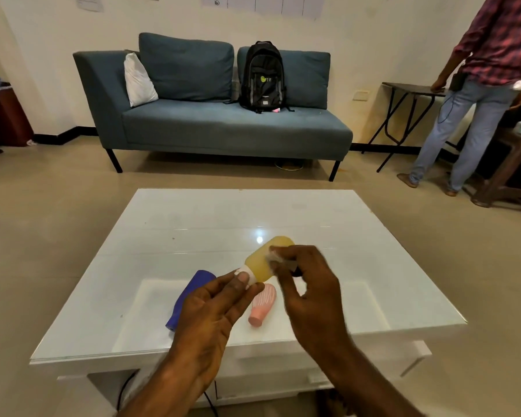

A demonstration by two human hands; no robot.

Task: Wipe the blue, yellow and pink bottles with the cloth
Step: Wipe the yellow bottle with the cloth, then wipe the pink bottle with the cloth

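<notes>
My left hand grips the white cap end of the yellow bottle and holds it tilted above the white table. Pressed against the bottle's upper side is a small grey cloth, pinched in my right hand. The cloth is mostly hidden by my fingers and blurred. The blue bottle lies on the table under my left hand, partly covered by it. Between my two hands the pink ribbed bottle lies on its side on the tabletop.
A blue sofa with a black backpack stands beyond the table. A person stands at the far right beside a folding table and a brown stool.
</notes>
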